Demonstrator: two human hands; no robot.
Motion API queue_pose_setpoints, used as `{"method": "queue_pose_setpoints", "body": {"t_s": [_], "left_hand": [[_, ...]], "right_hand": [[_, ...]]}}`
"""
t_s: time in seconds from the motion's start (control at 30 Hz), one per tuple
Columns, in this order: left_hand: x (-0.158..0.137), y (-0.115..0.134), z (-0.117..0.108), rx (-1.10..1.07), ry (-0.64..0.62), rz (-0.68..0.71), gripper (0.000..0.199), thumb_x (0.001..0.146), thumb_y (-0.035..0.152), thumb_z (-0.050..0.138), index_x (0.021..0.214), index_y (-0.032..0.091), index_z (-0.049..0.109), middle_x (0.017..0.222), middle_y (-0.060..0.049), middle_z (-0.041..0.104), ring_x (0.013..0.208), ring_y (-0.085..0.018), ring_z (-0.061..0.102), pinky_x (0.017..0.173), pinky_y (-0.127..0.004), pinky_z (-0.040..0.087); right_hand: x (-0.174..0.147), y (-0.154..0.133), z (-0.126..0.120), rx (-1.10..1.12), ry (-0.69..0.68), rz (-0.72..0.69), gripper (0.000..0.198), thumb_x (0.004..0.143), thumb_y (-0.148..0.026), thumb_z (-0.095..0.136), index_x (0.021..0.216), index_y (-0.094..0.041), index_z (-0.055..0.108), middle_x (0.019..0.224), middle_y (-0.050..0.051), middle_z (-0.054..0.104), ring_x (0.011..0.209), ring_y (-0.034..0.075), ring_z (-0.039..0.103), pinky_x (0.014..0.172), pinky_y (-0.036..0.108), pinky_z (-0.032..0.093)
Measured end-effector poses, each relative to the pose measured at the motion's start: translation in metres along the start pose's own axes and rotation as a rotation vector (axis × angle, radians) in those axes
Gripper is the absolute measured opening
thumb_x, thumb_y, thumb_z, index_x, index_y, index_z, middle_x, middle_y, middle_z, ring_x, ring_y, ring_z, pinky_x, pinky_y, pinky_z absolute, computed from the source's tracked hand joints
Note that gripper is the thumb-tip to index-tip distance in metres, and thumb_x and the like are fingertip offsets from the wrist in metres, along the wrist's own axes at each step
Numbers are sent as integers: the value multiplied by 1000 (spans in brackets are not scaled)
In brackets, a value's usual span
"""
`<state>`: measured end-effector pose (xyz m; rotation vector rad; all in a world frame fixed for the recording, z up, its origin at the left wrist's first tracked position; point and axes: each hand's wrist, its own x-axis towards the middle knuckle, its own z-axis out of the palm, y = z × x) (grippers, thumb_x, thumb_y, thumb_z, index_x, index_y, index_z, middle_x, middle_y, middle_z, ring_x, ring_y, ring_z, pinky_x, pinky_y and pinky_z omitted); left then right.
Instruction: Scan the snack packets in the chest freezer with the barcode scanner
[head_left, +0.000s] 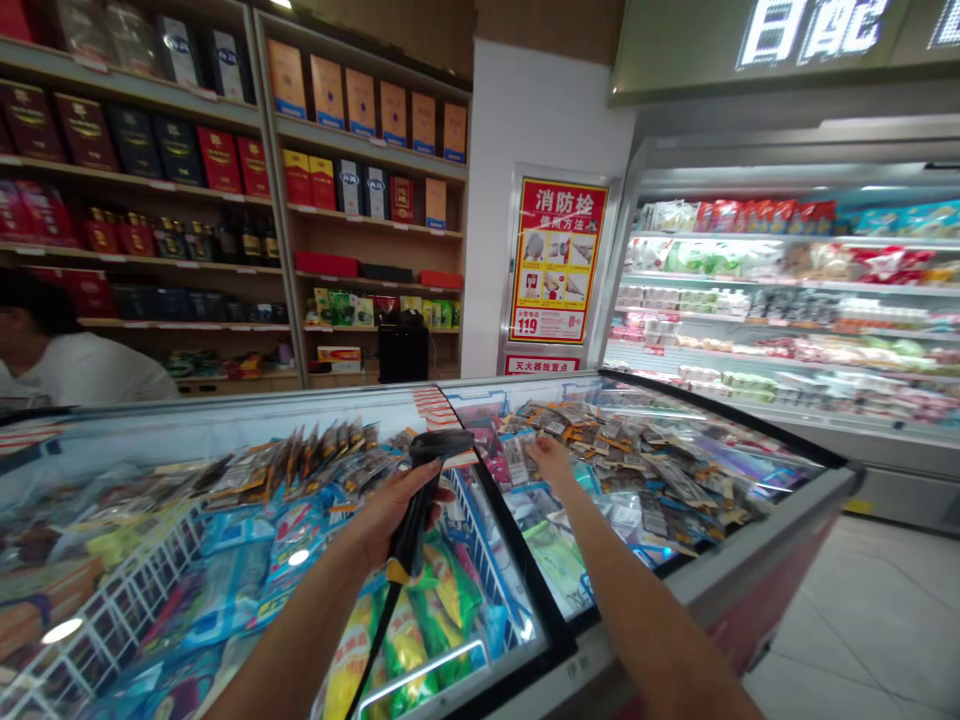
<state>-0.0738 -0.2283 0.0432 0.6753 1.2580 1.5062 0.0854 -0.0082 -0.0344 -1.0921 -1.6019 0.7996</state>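
My left hand (401,505) is wrapped round the handle of a black barcode scanner (442,443), whose cord runs down toward me. The scanner is over the left glass lid of a chest freezer (592,655). My right hand (551,462) is further off, over the right lid, with its fingers closed on the edge of a small snack packet (516,458). Beside that hand, many brown and silver packets (675,465) are spread in a heap on the glass. Another row of packets (330,450) stands leaning together on the left.
Inside the freezer, under the glass, are white wire baskets (135,590) and green and yellow bags (427,620). Shelves of boxes (360,100) line the back wall. A lit refrigerated display (787,300) is at the right, and a person in a white shirt (97,365) at the left.
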Motion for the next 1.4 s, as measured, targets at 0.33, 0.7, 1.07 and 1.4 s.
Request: {"method": "queue_pose_setpoints", "body": {"t_s": [0.33,0.7,1.07,1.4], "left_hand": [[-8,4,7,-1,-45,-24,21,70,34,58,72,14,55,57,-4,63,37,-8,51,35,-17,40],[-10,1,9,21,-118,-4,20,68,33,60,69,14,54,59,-5,64,41,-8,53,39,-17,42],[-9,1,7,21,-148,2,22,66,35,61,66,14,55,58,-5,63,41,-9,52,38,-18,41],[-12,20,-3,37,-56,85,21,68,35,59,70,15,54,56,-3,63,39,-8,50,36,-17,38]], "right_hand": [[-4,-13,12,568,34,-10,31,58,-35,57,82,-19,47,70,2,63,65,16,59,64,31,46],[-7,-11,18,462,96,-72,24,60,-32,54,78,-17,49,71,2,62,68,16,57,67,29,44],[-5,-5,25,508,106,-72,23,59,-31,54,77,-17,48,71,1,62,69,16,57,69,30,44],[-12,-12,26,453,117,73,24,58,-34,53,75,-19,46,67,1,60,63,17,58,60,29,45]]}}
